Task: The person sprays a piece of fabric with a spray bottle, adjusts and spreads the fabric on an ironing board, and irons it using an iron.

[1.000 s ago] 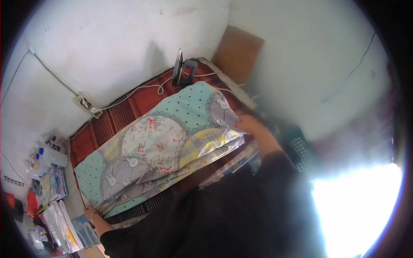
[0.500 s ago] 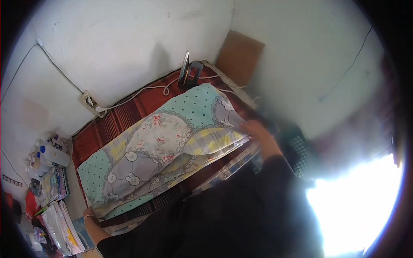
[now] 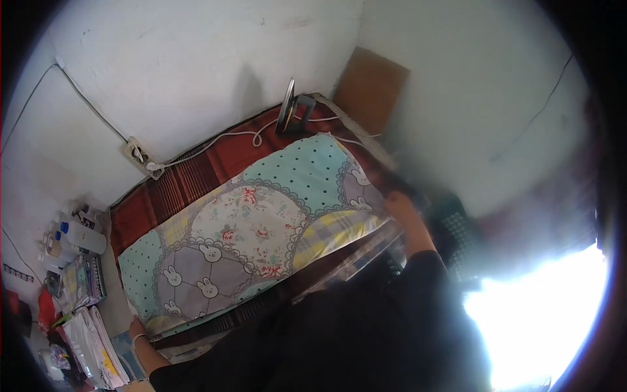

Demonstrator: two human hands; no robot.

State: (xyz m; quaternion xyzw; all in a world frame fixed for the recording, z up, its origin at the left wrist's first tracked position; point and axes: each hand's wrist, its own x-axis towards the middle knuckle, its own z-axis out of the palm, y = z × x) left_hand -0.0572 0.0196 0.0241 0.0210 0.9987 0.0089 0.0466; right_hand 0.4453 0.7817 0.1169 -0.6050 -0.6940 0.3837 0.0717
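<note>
Currently left hand [image 3: 138, 329] and right hand [image 3: 400, 206] pinch cloth [image 3: 256, 228], grips narrow, near front left and right corners of worktop [image 3: 222, 154]; iron [image 3: 287, 110] upright near back right corner

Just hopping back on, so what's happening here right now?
A person has a pastel patchwork-print fabric piece with bunnies spread over a dark red striped cloth. The left-hand grip is at its near left corner, the right-hand grip at its right edge; how tightly the fingers close is unclear. Beyond the fabric, a dark grey clothes iron stands upright, untouched, with a white cord running toward it.
</note>
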